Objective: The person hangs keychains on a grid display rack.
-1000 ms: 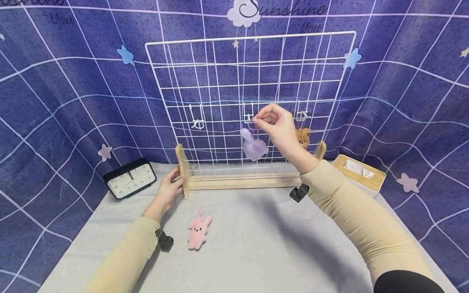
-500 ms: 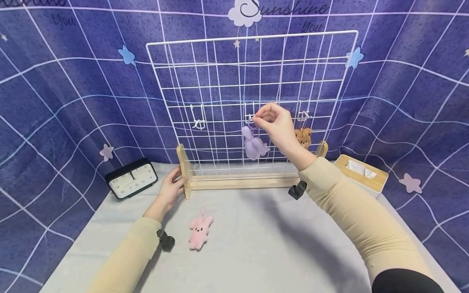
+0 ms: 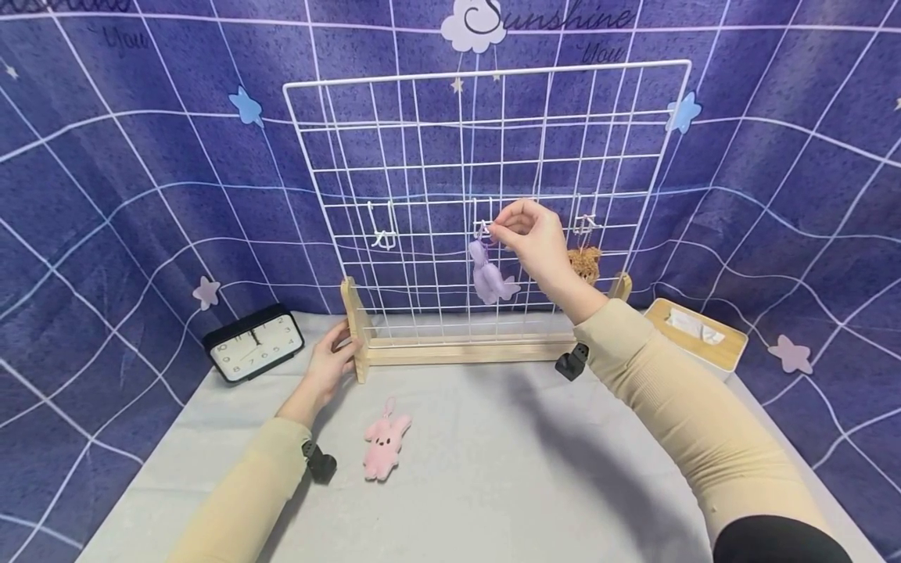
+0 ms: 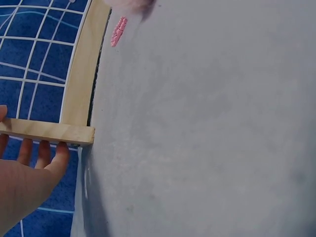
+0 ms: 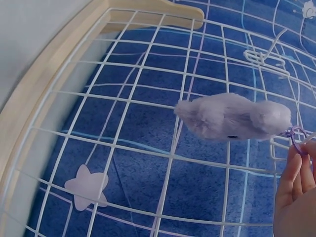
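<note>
Right hand (image 3: 538, 242) had the purple plush (image 3: 489, 274) pinched by its ring (image 5: 293, 141), so it dangled freely by the middle hook (image 3: 477, 227), while the left hand (image 3: 329, 367) gripped the wooden stand (image 3: 464, 354), probably just to stop it wobbling.

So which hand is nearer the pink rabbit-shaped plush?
Left. The left hand, gripping a wooden support, is behind-left of the pink plush; the right hand, pinching a purple loop, is higher, farther right.

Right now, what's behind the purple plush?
Behind the purple plush are the white wire grid and, beyond it, the patterned cloth. The patch the plush covers can't be seen.
</note>
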### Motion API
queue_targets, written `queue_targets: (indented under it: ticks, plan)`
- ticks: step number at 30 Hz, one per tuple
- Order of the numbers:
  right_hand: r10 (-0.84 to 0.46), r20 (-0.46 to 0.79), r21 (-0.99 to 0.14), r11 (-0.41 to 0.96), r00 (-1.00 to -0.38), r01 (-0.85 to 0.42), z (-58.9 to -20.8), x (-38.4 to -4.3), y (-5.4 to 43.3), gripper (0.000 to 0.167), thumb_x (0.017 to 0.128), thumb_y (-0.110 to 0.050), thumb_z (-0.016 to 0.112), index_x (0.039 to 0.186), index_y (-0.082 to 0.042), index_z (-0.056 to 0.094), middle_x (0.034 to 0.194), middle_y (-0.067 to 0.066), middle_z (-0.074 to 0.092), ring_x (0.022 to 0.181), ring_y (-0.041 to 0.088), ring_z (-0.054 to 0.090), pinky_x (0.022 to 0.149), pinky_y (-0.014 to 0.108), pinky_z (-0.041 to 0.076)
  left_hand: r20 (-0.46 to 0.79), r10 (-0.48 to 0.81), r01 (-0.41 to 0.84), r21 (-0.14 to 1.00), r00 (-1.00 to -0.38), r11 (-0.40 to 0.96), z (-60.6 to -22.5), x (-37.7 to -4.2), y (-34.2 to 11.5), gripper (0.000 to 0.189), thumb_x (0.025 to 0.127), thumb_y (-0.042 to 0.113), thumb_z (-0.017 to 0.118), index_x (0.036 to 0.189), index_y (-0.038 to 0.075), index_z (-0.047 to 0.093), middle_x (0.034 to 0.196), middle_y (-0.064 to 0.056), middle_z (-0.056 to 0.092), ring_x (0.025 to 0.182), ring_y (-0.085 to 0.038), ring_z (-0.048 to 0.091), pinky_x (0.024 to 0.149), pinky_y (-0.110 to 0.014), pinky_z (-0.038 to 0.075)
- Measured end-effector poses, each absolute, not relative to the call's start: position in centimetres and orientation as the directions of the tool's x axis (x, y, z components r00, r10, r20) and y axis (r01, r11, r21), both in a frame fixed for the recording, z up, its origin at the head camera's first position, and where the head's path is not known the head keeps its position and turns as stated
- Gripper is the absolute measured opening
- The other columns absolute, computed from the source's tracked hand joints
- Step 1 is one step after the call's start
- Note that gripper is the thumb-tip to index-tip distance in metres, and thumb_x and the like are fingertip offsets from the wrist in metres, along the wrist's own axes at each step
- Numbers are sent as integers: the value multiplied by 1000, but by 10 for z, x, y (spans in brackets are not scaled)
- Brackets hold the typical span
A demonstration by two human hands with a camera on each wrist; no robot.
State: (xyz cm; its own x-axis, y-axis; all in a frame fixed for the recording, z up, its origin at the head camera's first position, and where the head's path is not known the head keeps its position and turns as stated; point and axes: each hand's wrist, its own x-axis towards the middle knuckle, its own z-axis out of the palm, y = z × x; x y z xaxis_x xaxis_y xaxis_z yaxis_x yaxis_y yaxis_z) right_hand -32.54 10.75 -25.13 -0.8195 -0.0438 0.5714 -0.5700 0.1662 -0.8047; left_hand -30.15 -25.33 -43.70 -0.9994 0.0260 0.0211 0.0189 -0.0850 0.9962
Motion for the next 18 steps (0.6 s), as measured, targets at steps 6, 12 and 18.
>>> queue_targets:
  ticks: [6, 12, 18]
  plan:
    - [-29, 566, -804, 203, -824, -559, -251, -329, 107, 12, 89, -4, 79, 90, -2, 67, 79, 3, 73, 72, 12, 68, 69, 33, 62, 23, 26, 21, 998, -999, -67, -439, -304, -254, 67, 104, 0, 51, 162, 3, 18, 162, -25, 26, 140, -44, 37, 113, -54, 38]
    - [-6, 558, -803, 250, -830, -541, -252, -331, 106, 12, 89, -6, 80, 89, -4, 68, 80, 6, 74, 78, 25, 70, 72, 41, 62, 25, 27, 23, 998, -999, -65, -440, -305, -254, 66, 105, 1, 51, 163, 4, 19, 161, -24, 28, 139, -43, 38, 113, -53, 40]
    - [19, 565, -789, 303, -825, -534, -252, -330, 104, 13, 89, -9, 81, 89, -4, 68, 79, 7, 73, 79, 32, 69, 62, 23, 58, 25, 27, 23, 998, -999, -62, -438, -303, -253, 66, 105, 0, 51, 162, 3, 19, 161, -25, 28, 137, -43, 40, 113, -54, 39]
